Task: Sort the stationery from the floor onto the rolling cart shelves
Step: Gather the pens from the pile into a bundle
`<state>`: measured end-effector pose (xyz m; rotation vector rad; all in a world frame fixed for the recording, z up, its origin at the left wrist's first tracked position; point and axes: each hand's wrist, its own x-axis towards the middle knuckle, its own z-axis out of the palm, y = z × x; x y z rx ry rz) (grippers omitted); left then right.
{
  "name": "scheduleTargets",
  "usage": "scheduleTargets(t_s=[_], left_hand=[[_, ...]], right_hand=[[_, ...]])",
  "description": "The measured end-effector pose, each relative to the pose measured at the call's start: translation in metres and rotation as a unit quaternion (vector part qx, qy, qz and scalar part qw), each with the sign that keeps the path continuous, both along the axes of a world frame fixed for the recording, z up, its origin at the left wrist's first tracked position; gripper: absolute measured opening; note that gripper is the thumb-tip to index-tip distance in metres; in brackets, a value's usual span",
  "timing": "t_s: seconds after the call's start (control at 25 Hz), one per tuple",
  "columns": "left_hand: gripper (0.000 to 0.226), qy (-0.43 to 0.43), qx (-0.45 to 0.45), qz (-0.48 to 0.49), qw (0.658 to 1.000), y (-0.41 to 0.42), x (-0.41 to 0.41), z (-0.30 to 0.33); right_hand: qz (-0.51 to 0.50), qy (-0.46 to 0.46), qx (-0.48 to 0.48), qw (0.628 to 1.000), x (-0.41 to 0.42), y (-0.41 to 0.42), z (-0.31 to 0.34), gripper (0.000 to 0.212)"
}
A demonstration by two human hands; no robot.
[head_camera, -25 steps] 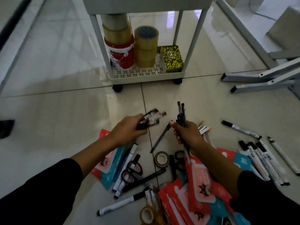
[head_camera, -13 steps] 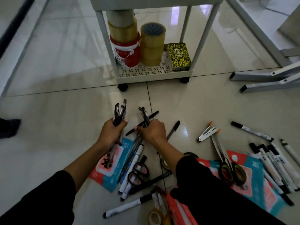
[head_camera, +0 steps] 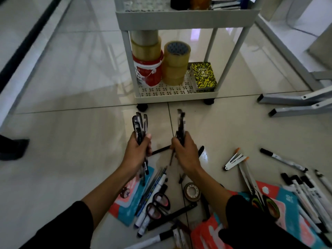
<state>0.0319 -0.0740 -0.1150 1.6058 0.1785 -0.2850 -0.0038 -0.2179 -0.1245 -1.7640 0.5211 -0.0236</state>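
Overhead, the rolling cart [head_camera: 186, 18] fills the upper centre of the frame, its lower shelf [head_camera: 172, 93] already carrying stacked tape rolls [head_camera: 177, 62] and a yellow patterned box [head_camera: 203, 76], while an upper shelf shows dark items too cropped to name. Below it, spread across the lower half of the frame, lies the unsorted stationery on the floor [head_camera: 62, 159]: bright packets [head_camera: 129, 200], white markers [head_camera: 305, 196] at lower right, black-handled scissors [head_camera: 158, 205] and a small tape ring [head_camera: 192, 192]. At centre frame the left hand [head_camera: 137, 151] grips a bundle of pens [head_camera: 140, 126] upright, fingers wrapped round the barrels. Just beside it, the right hand [head_camera: 185, 151] holds a second, thinner cluster of dark pens [head_camera: 180, 126], also pointing up toward the cart; that cluster is blurred.

Judging by this, the step in hand is gathering pens, with both fists full and neither bundle on a shelf yet. Next, the move probably calls for lifting both bundles forward and up to a free shelf, keeping the grips tight so no pen slips out.
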Motion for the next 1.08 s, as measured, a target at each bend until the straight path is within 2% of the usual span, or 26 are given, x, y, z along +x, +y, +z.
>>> scheduleTargets(t_s=[0.08,0.12,0.2,0.28,0.44,0.76,0.92,1.08], left_hand=[[0.009,-0.048,-0.002,0.009,0.999,-0.013,0.002,0.013],[0.011,-0.074,-0.004,0.015,0.997,-0.019,0.003,0.018],[0.014,-0.112,0.0,0.034,0.993,-0.031,0.005,0.026],[0.017,-0.15,-0.005,0.053,0.987,-0.042,0.006,0.029],[0.017,-0.18,0.0,0.035,0.983,-0.056,-0.01,0.018],[0.017,-0.151,0.013,0.039,0.988,-0.052,-0.017,-0.015],[0.018,-0.152,-0.001,0.043,0.987,-0.056,-0.013,-0.011],[0.018,-0.122,0.01,0.031,0.992,-0.053,-0.018,-0.022]], right_hand=[[-0.021,-0.082,0.055,0.995,0.004,-0.004,0.012,0.005],[-0.022,-0.118,0.06,0.991,0.006,-0.005,0.018,0.009],[-0.015,-0.173,0.034,0.984,0.009,-0.004,0.026,0.017],[-0.01,-0.201,-0.004,0.98,0.01,-0.001,0.027,0.013],[0.001,-0.193,-0.03,0.981,-0.001,0.005,0.007,0.023],[0.003,-0.19,-0.004,0.982,-0.007,0.011,-0.007,0.011],[-0.015,-0.205,0.007,0.979,-0.003,0.009,-0.001,0.027],[0.006,-0.178,-0.016,0.984,-0.007,0.012,-0.01,0.017]])
